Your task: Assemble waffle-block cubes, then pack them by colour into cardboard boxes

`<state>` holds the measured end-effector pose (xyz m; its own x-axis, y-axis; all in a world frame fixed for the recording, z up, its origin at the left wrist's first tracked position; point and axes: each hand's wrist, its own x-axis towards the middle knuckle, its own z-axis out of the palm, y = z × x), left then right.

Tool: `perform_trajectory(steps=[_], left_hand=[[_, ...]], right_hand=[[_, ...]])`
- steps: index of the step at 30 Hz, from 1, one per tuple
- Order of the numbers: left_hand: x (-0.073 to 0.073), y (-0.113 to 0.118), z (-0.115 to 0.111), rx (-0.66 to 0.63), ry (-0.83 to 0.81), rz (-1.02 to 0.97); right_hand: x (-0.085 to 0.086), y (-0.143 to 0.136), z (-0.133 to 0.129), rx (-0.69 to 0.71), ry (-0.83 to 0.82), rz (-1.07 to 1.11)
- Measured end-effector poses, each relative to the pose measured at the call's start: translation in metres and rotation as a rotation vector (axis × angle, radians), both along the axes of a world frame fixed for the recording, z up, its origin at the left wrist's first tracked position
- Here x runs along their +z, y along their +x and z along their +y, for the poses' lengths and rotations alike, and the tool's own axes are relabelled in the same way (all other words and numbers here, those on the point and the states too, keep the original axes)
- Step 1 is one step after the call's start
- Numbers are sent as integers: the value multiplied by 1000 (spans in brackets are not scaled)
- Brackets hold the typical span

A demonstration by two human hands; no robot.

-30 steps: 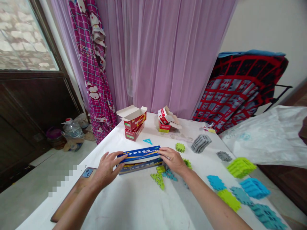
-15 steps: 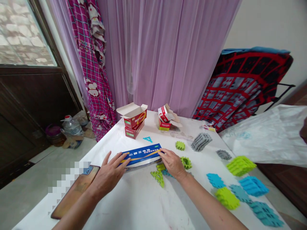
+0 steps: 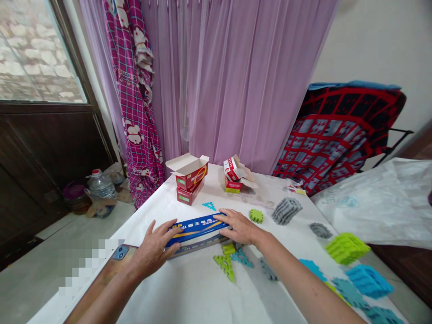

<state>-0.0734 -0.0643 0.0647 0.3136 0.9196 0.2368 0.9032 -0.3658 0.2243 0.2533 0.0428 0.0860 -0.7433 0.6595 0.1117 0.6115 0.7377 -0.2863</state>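
A long blue cardboard battery box [image 3: 196, 228] with white print lies on the white table in front of me. Its left end is in my left hand [image 3: 158, 245], fingers over the top and thumb along the near side. At the other end, my right hand [image 3: 238, 226] is closed over the box, with its fingers on the top and front. Close by the near right side lie a green triangular toy piece [image 3: 224, 266] and a blue triangular one [image 3: 242, 258]. A small light-blue piece [image 3: 209, 205] lies beyond the box.
Two red boxes [image 3: 191, 193] are stacked at the back left, the upper one open. More open red-and-white boxes [image 3: 233, 184] stand to their right. Stacked grey pieces [image 3: 286, 210], green pieces [image 3: 347, 248] and blue pieces [image 3: 369, 281] fill the right side. A phone [image 3: 101, 279] lies under my left forearm.
The scene sits slightly lower in view. My right hand has shifted left and wraps further over the box's end. My left thumb has moved down to the box's near side.
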Motion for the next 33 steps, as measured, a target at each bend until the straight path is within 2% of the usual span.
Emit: perform_trajectory(steps=[5,9,14,23,26,29,33], left_hand=[[0,0,0,9,-10,4],[-3,1,-2,7,-15,48],[-8,4,-7,11,93,107],[-3,9,-10,-20,195,272],[-6,9,-9,-27,274,285],[-11,14,-7,-36,372,328],[-12,23,-6,-66,446,378]], right_hand=[[7,-4,3,20,19,-43],[1,0,-6,3,44,-36],[-5,3,-19,-10,95,-88],[-19,-2,-28,1,348,-124],[-14,-3,-33,-67,396,-82],[-8,0,-44,-213,420,42],[-8,8,-66,-346,423,213]])
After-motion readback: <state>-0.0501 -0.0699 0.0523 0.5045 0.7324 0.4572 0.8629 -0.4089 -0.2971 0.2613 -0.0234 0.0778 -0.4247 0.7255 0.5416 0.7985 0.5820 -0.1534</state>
